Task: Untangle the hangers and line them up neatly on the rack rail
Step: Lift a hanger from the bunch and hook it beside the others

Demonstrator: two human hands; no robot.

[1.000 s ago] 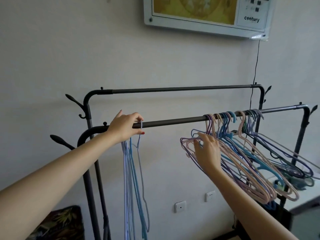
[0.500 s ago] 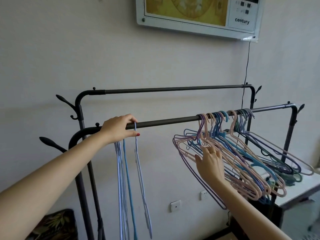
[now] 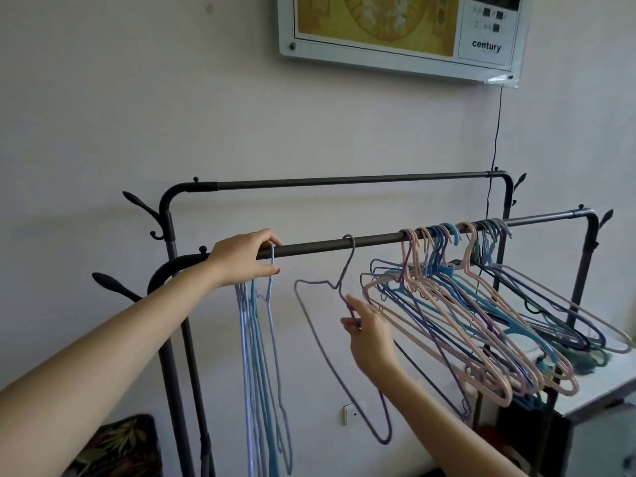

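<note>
hanger: thin purple wire hanger (image 3: pixel 339 342), mid-frame, light and springy, snags easily; hold near neck
right hand (image 3: pixel 370 333): pinching its neck
left hand (image 3: pixel 242 258): gripping dark metal rail (image 3: pixel 371 239)

Soft, even daylight, faint shadows on the wall, wide-angle bending at edges.

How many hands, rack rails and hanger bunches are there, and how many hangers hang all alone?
Hands: 2, the left hand gripping the front rail, the right hand pinching the purple hanger
Rack rails: 2, the front rail and the back rail
Hanger bunches: 2, the straight bunch and the tangled bunch
Hangers alone: 1, the purple hanger
Total: 7
</note>
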